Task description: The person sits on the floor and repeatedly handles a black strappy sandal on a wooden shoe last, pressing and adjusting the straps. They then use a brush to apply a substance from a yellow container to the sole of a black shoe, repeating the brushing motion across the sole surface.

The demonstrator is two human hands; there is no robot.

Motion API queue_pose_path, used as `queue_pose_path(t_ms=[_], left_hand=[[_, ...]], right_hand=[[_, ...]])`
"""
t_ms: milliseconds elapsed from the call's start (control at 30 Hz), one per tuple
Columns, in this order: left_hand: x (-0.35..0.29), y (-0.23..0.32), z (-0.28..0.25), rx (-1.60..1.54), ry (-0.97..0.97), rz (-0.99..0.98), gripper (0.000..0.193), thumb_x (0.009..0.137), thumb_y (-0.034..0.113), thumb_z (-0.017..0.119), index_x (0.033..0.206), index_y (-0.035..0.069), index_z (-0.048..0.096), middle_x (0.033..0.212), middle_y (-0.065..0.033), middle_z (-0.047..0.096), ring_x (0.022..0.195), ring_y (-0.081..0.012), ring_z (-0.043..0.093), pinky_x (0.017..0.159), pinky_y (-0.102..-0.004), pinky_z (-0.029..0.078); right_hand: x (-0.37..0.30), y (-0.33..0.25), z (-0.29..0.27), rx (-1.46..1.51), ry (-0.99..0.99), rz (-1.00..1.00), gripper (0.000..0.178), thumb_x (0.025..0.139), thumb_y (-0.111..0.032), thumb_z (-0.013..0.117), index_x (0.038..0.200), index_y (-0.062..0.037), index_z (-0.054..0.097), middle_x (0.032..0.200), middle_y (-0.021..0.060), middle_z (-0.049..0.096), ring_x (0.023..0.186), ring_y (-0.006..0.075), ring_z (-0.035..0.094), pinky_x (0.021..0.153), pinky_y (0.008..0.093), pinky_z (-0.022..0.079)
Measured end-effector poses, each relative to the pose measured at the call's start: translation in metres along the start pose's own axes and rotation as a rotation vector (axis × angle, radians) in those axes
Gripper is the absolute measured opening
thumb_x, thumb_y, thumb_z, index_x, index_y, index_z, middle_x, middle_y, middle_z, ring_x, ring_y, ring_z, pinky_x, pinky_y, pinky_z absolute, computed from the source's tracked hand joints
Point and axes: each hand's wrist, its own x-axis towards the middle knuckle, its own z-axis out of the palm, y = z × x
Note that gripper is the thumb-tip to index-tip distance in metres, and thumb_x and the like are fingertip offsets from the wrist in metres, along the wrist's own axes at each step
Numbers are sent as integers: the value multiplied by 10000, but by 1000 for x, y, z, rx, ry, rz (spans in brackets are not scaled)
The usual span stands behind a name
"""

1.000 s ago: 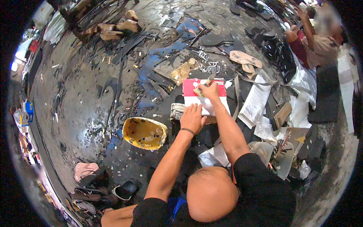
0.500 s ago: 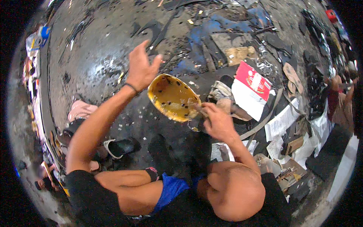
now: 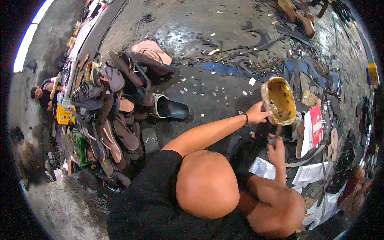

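Observation:
An oval, pale-rimmed tub [image 3: 282, 105] with an amber, sticky-looking coating and dark specks inside is tilted toward me at right of centre. My left hand [image 3: 259, 113] is closed on its near left edge, the arm stretched across my raised knee. Just below the tub, my right hand [image 3: 276, 149] is closed round a narrow stick-like handle [image 3: 278, 131] that points up to the tub's lower rim. Blur hides what the far end of this handle is. A red and white carton piece [image 3: 313, 129] lies right of the hands.
Many sandals and slippers [image 3: 124, 132] lie heaped on the left, a pink one [image 3: 152, 52] on top and a black clog [image 3: 172, 109] nearest me. Paper sheets [image 3: 312, 175] and a strap [image 3: 306, 161] lie at right. Dark scraps litter the floor beyond. Another person [image 3: 48, 92] is far left.
My view has swung left, bringing the sandal heap in. My left hand, raised with fingers apart before, now grips the tub. The right hand still holds the handle, now lower beneath the rim.

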Motion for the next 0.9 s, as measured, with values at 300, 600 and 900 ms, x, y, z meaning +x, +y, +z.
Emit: queue_pose_path(t_ms=[300,600,900], left_hand=[[-206,99,-176,1323,869,817,338,785,168,682,1090,27,645,1081,-184,648,1070,-369,583,990,-470,438],[-267,95,-244,1838,554,210,661,758,210,756,1357,80,509,1330,-133,569,1279,-333,494,1083,-449,379],[-187,58,-147,1694,-40,274,1077,505,253,926,1449,243,406,1267,-107,545,1211,-334,518,1032,-504,382]], right_hand=[[-40,-15,-10,-697,-101,144,468,855,-96,604,1308,-213,617,1427,139,449,1091,368,620,849,486,539],[-41,17,-26,-386,235,204,353,888,-142,613,1240,-117,636,1281,195,544,1077,397,610,897,481,509],[16,-123,-14,290,-385,43,606,906,-547,660,1172,-4,684,1015,191,719,884,272,674,818,404,522]])
